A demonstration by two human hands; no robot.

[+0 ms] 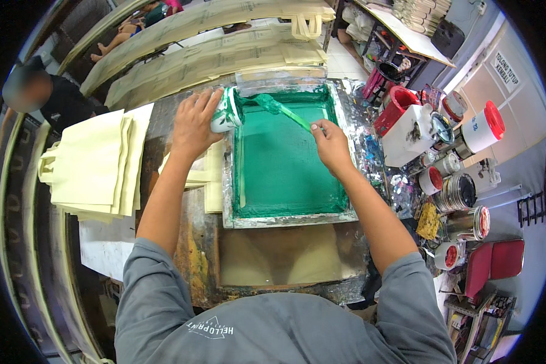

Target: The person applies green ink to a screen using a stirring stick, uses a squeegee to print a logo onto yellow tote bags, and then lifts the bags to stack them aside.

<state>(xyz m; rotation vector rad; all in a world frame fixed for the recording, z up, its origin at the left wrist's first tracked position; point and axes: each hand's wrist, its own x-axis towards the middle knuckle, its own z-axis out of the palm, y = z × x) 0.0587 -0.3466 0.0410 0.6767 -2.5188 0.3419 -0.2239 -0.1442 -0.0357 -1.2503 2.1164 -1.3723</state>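
My left hand (pixel 195 121) is wrapped round a white tub (pixel 227 112) smeared with green ink, tipped on its side over the left far corner of a screen-printing frame (pixel 291 219). In my right hand (pixel 332 144) I grip the handle of a green ink spatula (pixel 292 116). Its blade, thick with green ink, points toward the tub's mouth above the far part of the screen. Green ink (pixel 285 170) coats the mesh inside the frame. Part of a pale yellow fabric bag (pixel 213 176) shows at the frame's left side.
A stack of pale yellow bags (pixel 91 167) lies to the left. Ink cans and tubs (pixel 431 180) crowd the right, beside a white jerrycan (pixel 409 136). Racks with printed bags (pixel 224 57) stand at the back. Another person (pixel 70 100) is at far left.
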